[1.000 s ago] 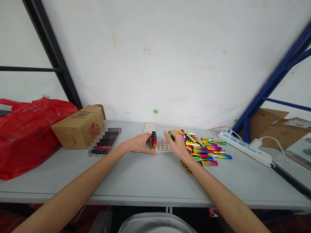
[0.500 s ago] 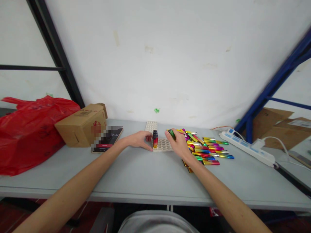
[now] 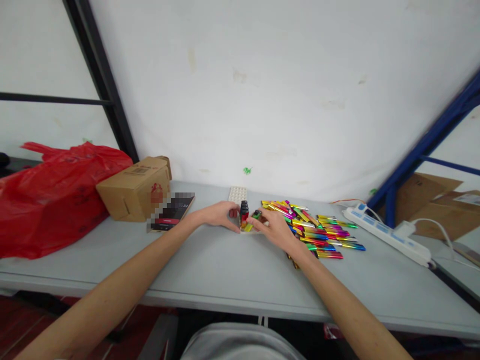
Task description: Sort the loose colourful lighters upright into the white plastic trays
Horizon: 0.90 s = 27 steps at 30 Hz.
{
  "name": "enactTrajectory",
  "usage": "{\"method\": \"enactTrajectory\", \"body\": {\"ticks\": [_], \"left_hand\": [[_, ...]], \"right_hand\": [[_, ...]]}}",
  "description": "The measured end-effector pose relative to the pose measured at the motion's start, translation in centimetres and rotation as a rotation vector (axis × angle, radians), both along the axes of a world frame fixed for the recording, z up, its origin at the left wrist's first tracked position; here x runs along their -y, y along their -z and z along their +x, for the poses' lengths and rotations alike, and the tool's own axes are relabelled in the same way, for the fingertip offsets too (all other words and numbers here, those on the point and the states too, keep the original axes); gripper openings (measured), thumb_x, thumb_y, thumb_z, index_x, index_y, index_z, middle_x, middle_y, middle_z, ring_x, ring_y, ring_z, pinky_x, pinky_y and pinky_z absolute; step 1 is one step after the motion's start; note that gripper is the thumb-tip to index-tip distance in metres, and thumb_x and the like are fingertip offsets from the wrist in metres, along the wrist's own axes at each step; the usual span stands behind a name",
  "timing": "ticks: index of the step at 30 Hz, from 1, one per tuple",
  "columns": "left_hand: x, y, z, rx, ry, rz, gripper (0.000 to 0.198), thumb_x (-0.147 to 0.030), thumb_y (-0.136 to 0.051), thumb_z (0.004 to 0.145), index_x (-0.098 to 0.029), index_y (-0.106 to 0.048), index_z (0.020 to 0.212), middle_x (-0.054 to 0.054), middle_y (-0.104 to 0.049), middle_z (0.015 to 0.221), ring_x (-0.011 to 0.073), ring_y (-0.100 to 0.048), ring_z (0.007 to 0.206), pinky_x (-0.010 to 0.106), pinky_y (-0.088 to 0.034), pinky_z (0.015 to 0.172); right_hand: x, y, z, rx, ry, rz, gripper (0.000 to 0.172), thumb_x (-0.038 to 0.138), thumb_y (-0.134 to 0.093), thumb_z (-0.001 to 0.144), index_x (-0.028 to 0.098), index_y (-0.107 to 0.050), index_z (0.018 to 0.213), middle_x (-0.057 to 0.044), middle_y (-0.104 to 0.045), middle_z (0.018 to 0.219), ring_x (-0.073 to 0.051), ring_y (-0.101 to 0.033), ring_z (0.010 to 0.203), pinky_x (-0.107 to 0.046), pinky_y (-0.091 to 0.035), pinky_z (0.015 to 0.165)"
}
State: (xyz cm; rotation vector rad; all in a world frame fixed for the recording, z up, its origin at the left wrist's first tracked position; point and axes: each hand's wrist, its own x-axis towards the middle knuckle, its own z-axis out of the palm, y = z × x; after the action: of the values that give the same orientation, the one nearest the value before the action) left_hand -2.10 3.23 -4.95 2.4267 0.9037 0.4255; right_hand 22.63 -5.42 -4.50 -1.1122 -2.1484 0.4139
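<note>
Red bag [image 3: 63,195] beside cardboard box [image 3: 123,192]; power strip [image 3: 386,236]

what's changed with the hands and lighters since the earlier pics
The right hand has moved left from near the loose pile of lighters, bringing its held lighter close to the upright lighters. No letting go is visible. The left hand stays beside the upright lighters; the pile, red bag and cardboard box look unchanged.

Yellow-and-green lighter [image 3: 256,215]; metallic yellow, red, blue, magenta lighter pile [image 3: 318,231]; grey tabletop [image 3: 225,270]
</note>
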Motion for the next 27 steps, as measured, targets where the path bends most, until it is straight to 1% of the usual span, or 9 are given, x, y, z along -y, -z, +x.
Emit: {"method": "enactTrajectory", "body": {"ticks": [2,4,10,12,15,18,21,24,27], "left_hand": [[0.0,0.0,0.0,0.002,-0.002,0.007,0.065,-0.069,-0.088,0.062,-0.019,-0.072,0.099,0.003,-0.068,0.093,0.0224,-0.061,0.084,0.029,-0.046,0.074],[0.1,0.0,0.0,0.000,0.000,0.014,0.065,-0.069,-0.088,0.062,-0.018,-0.071,0.099,0.003,-0.068,0.092,0.0222,-0.060,0.083,0.029,-0.046,0.074],[-0.1,0.3,-0.1,0.007,0.006,0.014,0.063,-0.066,-0.088,0.064,-0.019,-0.071,0.102,0.003,-0.069,0.094,0.0226,-0.061,0.085,0.029,-0.047,0.075],[-0.2,0.3,-0.2,0.008,0.025,0.010,0.060,-0.064,-0.087,0.066,-0.020,-0.072,0.103,0.003,-0.069,0.095,0.0231,-0.063,0.087,0.029,-0.048,0.076],[0.0,0.0,-0.2,-0.012,0.032,0.006,0.063,-0.066,-0.088,0.064,-0.020,-0.071,0.104,0.004,-0.070,0.098,0.0247,-0.064,0.090,0.031,-0.050,0.078],[0.7,-0.3,0.1,-0.054,-0.016,0.024,0.074,-0.070,-0.090,0.058,-0.019,-0.069,0.108,0.007,-0.071,0.104,0.0273,-0.065,0.091,0.034,-0.052,0.078],[1.6,-0.4,0.9,-0.054,-0.101,0.063,0.082,-0.073,-0.090,0.056,-0.020,-0.067,0.113,0.009,-0.072,0.110,0.0304,-0.067,0.095,0.038,-0.055,0.083],[2.2,-0.1,1.8,-0.061,-0.160,0.148,0.081,-0.078,-0.088,0.054,-0.021,-0.067,0.108,0.010,-0.072,0.109,0.0332,-0.068,0.097,0.041,-0.056,0.087],[2.6,0.3,2.5,-0.104,-0.207,0.202,0.082,-0.082,-0.085,0.054,-0.021,-0.066,0.105,0.012,-0.071,0.107,0.0355,-0.067,0.098,0.043,-0.056,0.086]], "right_hand": [[0.0,0.1,0.0,0.039,-0.029,-0.012,0.047,0.065,-0.052,0.105,0.022,-0.066,0.090,-0.004,-0.073,0.080,-0.021,-0.065,0.073,-0.031,-0.044,0.071],[0.0,0.3,-0.2,0.112,-0.037,0.016,0.045,0.062,-0.052,0.107,0.021,-0.068,0.096,-0.006,-0.074,0.086,-0.022,-0.067,0.078,-0.032,-0.046,0.074],[0.2,1.0,-1.4,0.368,0.074,0.169,0.041,0.058,-0.060,0.104,0.019,-0.069,0.095,-0.013,-0.071,0.096,-0.027,-0.066,0.090,-0.037,-0.048,0.082],[0.3,1.1,-1.6,0.402,0.070,0.159,0.041,0.059,-0.062,0.103,0.019,-0.070,0.096,-0.012,-0.071,0.095,-0.025,-0.066,0.088,-0.036,-0.047,0.081],[0.4,0.6,-1.0,0.343,0.034,0.118,0.043,0.060,-0.059,0.104,0.019,-0.069,0.096,-0.007,-0.071,0.091,-0.022,-0.064,0.083,-0.033,-0.045,0.077],[-0.3,-0.1,0.9,0.253,0.077,0.129,0.045,0.054,-0.046,0.111,0.021,-0.067,0.090,-0.006,-0.071,0.088,-0.021,-0.064,0.084,-0.032,-0.044,0.080],[-1.8,-0.4,4.1,0.248,0.245,0.179,0.038,0.044,-0.045,0.113,0.021,-0.067,0.092,-0.009,-0.072,0.094,-0.024,-0.065,0.091,-0.035,-0.045,0.086],[-3.5,0.2,7.5,0.304,0.422,0.201,0.025,0.034,-0.051,0.109,0.019,-0.070,0.102,-0.014,-0.072,0.105,-0.028,-0.065,0.102,-0.039,-0.047,0.093],[-4.6,1.0,9.9,0.336,0.495,0.211,0.027,0.033,-0.055,0.106,0.017,-0.070,0.121,-0.019,-0.069,0.121,-0.032,-0.063,0.116,-0.042,-0.048,0.100]]}}
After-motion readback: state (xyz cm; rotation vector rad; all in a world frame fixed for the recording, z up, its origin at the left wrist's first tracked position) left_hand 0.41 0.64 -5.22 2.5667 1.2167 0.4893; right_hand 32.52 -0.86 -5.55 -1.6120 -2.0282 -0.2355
